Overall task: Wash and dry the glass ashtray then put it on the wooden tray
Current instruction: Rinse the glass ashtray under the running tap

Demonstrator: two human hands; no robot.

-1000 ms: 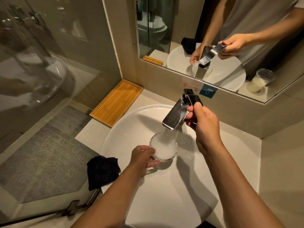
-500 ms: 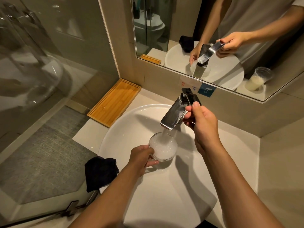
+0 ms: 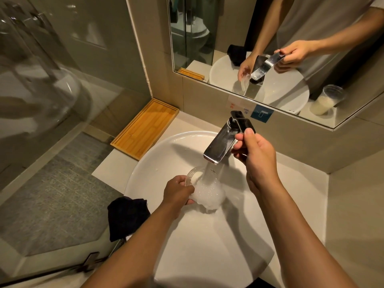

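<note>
The round glass ashtray [image 3: 194, 175] is tilted on its edge under the running water from the chrome faucet [image 3: 220, 144], and foamy water spills out of it into the white basin [image 3: 207, 246]. My left hand [image 3: 178, 191] grips the ashtray's near rim. My right hand [image 3: 254, 154] pinches the black faucet lever [image 3: 242, 121]. The wooden tray [image 3: 145, 128] lies on the counter to the back left, apart from the basin, with nothing on it.
A dark cloth [image 3: 127, 217] sits on the counter at the basin's left edge. A mirror [image 3: 270, 48] covers the wall behind the faucet. A glass shower partition [image 3: 52, 100] stands at the left, over grey floor tiles.
The ashtray has gone from lying flat and full under the stream to tilted up on its edge, pouring foamy water into the basin. My right hand stays on the lever.
</note>
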